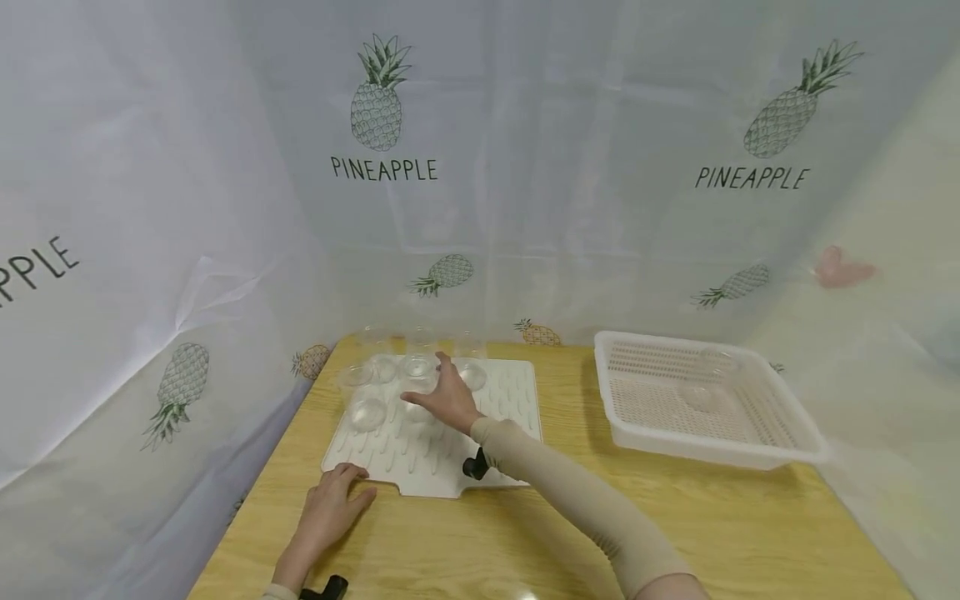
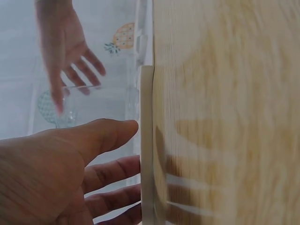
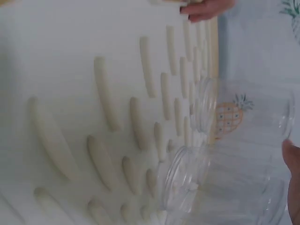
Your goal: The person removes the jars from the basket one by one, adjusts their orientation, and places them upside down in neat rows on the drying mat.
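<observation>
My right hand (image 1: 450,398) reaches over the white ridged board (image 1: 510,400) with thumb and fingers spread beside clear plastic jars. A clear jar (image 1: 417,411) shows just under its thumb, partly covered by the hand. In the right wrist view, the thumb (image 3: 293,171) lies close to the end of a clear jar (image 3: 225,176), and another jar (image 3: 253,110) stands beside it. My left hand (image 1: 330,504) lies at the board's near left corner. Its thumb and straight fingers meet the board's edge (image 2: 147,117) in the left wrist view.
Several more clear jars (image 1: 367,414) stand on the board's left half and behind it. A white perforated basket (image 1: 712,450) sits on the right of the wooden table (image 1: 570,517), with a clear jar (image 1: 702,396) inside. Pineapple-print sheeting (image 1: 525,208) walls the back and sides.
</observation>
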Available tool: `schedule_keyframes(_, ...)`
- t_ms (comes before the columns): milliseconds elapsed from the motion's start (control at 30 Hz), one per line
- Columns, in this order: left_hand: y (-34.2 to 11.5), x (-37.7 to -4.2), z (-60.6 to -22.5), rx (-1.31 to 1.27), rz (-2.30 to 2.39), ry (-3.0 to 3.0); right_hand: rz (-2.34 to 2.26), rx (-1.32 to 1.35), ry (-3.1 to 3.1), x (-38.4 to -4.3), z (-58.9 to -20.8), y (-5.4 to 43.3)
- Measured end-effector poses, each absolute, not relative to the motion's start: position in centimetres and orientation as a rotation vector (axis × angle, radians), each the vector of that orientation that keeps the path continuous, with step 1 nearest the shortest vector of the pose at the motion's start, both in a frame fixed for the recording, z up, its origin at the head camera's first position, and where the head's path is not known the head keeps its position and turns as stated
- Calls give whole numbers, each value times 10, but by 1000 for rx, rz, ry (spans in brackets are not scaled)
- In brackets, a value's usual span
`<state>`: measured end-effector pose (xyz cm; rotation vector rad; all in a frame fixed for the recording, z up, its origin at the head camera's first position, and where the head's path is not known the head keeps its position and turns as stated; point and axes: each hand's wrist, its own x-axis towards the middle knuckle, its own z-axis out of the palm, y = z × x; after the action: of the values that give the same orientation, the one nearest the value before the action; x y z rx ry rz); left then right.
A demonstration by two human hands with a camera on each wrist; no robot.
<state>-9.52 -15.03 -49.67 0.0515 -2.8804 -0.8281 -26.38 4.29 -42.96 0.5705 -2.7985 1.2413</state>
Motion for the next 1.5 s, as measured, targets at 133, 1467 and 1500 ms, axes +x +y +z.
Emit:
schedule_keyframes(133, -154, -100, -496, 15, -841, -2897, 1245, 533, -2732, -248, -412, 59)
schedule_keyframes(1467, -267, -70, -488, 149, -771, -3228, 2066, -953, -2022, -324, -358, 366)
schedule_keyframes(1500, -268, -70, -489, 152, -774, -3229, 2107, -950, -2083, -325, -360, 369)
